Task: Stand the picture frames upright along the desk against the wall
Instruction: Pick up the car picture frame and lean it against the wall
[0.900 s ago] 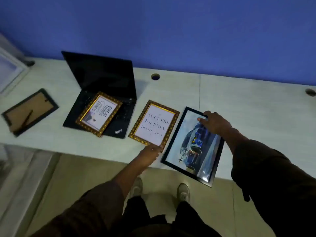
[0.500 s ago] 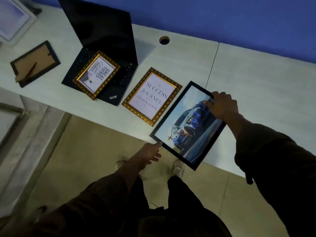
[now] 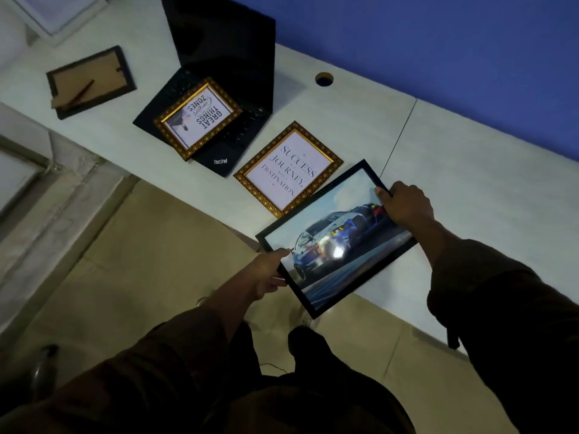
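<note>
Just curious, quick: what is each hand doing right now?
Left hand: gripping the car picture frame at its lower-left edge.
Right hand: gripping the same frame's upper-right corner.

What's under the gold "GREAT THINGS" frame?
The "GREAT THINGS" frame lies flat on the open laptop, over its keyboard. The keys beneath it are covered; only the right-hand keys and the palm rest show.

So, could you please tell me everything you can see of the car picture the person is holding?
The car picture is a large rectangle with a thin black frame and a glossy front, showing a blue and white race car under a pale sky, with a bright glare spot. It is tilted, partly over the desk edge. The left hand grips its near left edge and the right hand its far right corner. One corner overlaps the gold-framed picture.
</note>
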`<state>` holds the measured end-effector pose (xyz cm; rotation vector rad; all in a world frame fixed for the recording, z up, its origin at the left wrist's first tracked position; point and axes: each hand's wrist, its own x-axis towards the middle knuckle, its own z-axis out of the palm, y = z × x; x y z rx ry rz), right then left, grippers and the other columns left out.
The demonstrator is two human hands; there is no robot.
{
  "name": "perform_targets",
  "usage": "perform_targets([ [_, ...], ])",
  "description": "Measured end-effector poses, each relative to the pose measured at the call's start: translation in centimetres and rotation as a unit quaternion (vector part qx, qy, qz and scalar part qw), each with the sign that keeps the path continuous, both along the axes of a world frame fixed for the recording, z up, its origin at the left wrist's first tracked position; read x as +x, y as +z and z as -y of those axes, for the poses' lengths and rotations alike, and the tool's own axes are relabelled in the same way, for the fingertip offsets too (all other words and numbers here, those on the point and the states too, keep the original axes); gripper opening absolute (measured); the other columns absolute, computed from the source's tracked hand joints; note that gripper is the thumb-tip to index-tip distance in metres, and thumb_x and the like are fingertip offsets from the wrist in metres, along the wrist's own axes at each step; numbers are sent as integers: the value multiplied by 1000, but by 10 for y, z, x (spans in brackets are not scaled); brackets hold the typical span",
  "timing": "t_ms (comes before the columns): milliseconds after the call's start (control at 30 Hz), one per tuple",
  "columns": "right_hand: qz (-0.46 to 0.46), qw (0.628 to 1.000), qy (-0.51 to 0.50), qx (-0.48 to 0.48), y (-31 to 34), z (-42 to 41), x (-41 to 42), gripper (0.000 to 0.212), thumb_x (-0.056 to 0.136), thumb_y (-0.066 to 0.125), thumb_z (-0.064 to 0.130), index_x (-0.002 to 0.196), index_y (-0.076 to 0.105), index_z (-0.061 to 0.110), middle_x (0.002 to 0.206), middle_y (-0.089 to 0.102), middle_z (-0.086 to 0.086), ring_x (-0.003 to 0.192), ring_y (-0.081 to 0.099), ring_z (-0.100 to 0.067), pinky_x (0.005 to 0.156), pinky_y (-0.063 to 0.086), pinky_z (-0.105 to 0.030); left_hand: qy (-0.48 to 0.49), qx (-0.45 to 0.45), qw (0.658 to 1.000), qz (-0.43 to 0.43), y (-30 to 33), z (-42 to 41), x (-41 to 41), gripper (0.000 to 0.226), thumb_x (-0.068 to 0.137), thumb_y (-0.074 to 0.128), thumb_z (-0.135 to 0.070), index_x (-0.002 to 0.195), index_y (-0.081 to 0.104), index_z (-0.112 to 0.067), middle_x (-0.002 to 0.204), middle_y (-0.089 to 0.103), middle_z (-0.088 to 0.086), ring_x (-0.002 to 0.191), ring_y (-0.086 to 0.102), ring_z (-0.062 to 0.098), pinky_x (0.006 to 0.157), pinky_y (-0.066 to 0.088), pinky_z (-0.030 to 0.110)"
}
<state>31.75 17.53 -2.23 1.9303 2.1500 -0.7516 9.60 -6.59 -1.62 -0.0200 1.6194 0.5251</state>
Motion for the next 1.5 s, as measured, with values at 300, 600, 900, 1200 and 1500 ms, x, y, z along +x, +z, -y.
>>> perform_targets([
  [300,-61,988,93,105,64,6,-113,46,100,42,51,101,59,8,103,69,-22,96,63,-44,85,53,-47,117,80,985,-102,36,12,-102,58,91,62,-50,132,57,-8,126,62,16,105,61,31,88,47,37],
  [600,-125,967,171,145,121,28,-283,41,99,48,47,99,65,10,101,71,-22,92,64,-43,79,53,-42,196,168,939,-228,114,46,-264,30,96,60,-39,115,56,-17,115,56,5,105,54,25,87,42,38],
  [900,-195,940,183,212,187,45,-454,35,94,53,51,95,64,18,95,71,-19,92,65,-43,76,54,-43,179,248,901,-309,184,70,-444,47,94,61,-41,132,56,-13,124,62,5,105,58,21,81,45,35],
  [1200,-247,918,186,248,245,30,-572,33,99,53,43,95,60,11,86,68,-15,83,63,-38,69,52,-41,149,328,864,-351,257,59,-577,27,97,57,-39,120,58,-25,118,64,0,106,58,23,95,44,43],
  [1500,-286,903,158,279,275,-51,-661,31,97,59,40,91,68,10,81,72,-11,81,66,-33,65,47,-34,116,410,822,-378,295,-14,-667,36,101,55,-31,134,58,-18,122,65,-1,90,57,-4,84,43,27],
])
